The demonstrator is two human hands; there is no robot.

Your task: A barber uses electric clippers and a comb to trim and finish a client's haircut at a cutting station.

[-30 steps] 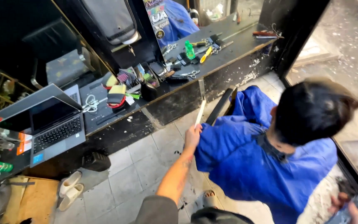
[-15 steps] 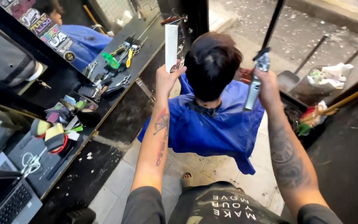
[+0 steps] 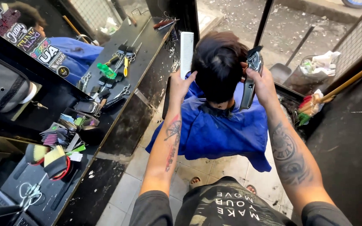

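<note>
A long black counter (image 3: 147, 54) is seen running along the left, under a mirror (image 3: 30, 46) in which a blue-draped figure is reflected. In the middle, a seated person is covered by a blue cape (image 3: 223, 129), the dark hair (image 3: 218, 67) viewed from above and behind. At the right edge, a bin (image 3: 315, 77) is partly seen beside a broom handle (image 3: 340, 86), with crumpled white and green scraps held in it; what else lies inside cannot be told.

The left hand (image 3: 182, 86) is closed around the lower end of a white comb (image 3: 187, 48), which is held upright, just beside the left side of the hair. The right hand (image 3: 262, 83) is clenched around a dark hair clipper (image 3: 250, 79), pressed against the right side of the head, blade end upward.

On the counter, smaller things are scattered — scissors (image 3: 124, 90), a green spray bottle (image 3: 105, 70), black clippers and coloured comb guards (image 3: 61, 129). Nearest the bottom left, two round brushes (image 3: 49, 157) are lying — one edged in red — beside white-handled scissors (image 3: 30, 193).
</note>
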